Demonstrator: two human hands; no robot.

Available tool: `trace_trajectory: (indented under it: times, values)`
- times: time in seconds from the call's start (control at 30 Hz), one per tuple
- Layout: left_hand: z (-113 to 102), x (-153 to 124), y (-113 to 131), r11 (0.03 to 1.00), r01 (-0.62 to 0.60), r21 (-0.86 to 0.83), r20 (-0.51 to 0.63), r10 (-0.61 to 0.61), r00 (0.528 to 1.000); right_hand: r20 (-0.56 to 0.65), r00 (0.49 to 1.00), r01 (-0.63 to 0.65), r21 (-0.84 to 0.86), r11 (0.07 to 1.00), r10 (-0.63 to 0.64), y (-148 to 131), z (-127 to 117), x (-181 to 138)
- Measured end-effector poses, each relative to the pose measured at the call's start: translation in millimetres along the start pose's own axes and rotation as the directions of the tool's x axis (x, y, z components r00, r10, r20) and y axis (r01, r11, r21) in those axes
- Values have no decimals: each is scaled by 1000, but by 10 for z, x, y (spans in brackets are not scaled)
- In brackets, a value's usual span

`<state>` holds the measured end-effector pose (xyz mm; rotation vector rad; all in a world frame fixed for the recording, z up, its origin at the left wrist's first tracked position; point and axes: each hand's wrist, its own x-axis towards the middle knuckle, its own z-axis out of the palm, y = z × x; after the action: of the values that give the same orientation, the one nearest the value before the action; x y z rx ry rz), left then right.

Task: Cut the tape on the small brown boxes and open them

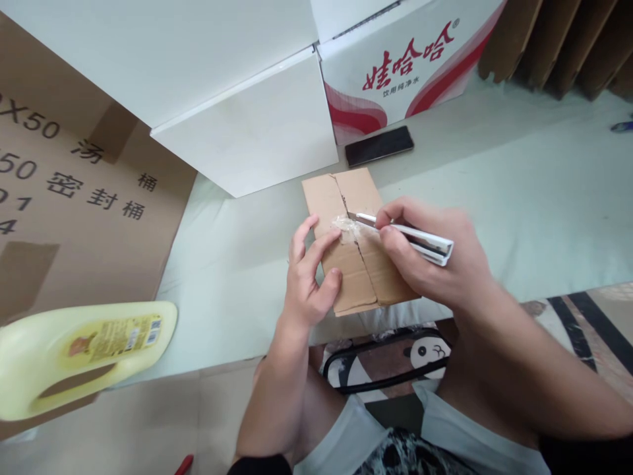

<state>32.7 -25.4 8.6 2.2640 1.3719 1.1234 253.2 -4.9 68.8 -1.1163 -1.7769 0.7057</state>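
Note:
A small brown cardboard box (368, 274) lies on the pale surface, its top flaps meeting at a seam with crumpled clear tape (346, 227). My left hand (309, 277) grips the box's left edge, fingers curled onto the top and thumb at the near side. My right hand (435, 257) is closed on a white utility knife (420, 239), whose blade tip rests at the tape on the seam.
A black phone (378, 145) lies behind the box. White boxes (247, 125) and a red-printed white carton (395, 66) stand at the back. A large brown carton (74, 198) is at left, a yellow plastic jug (74, 349) on it. Brown cardboard sheets (568, 39) lean at far right.

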Motion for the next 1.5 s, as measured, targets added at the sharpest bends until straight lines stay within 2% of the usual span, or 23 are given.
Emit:
trace_trajectory:
  times: [0.23,0.53,0.7,0.87,0.97,1.13,1.33,1.5]
  values:
    - [-9,13,36,1000,17,19,8,-17,1000,-22,999,32,-16,999,-32,-91,-96,-28]
    - [5,8,22,1000,19,16,-1,-19,1000,36,999,-29,4,1000,28,-73,-34,5]
    - [9,14,24,1000,21,12,8,-21,1000,14,1000,-18,-25,1000,19,-134,-86,-41]
    - [22,6,27,1000,5,-12,-5,-5,1000,7,1000,-6,-36,999,6,-61,4,-28]
    - [13,3,30,1000,17,7,-1,-17,1000,34,999,-24,-22,999,25,-51,8,-22]
    - [-7,6,32,998,38,45,40,-40,998,4,1000,-12,-49,999,12,-133,-83,-45]
    - [30,-11,22,999,36,3,3,-36,999,19,999,-34,-26,999,34,-63,1,-15]
    - [15,3,48,998,61,20,28,-62,998,6,1000,-24,-52,998,24,-88,-33,-39]
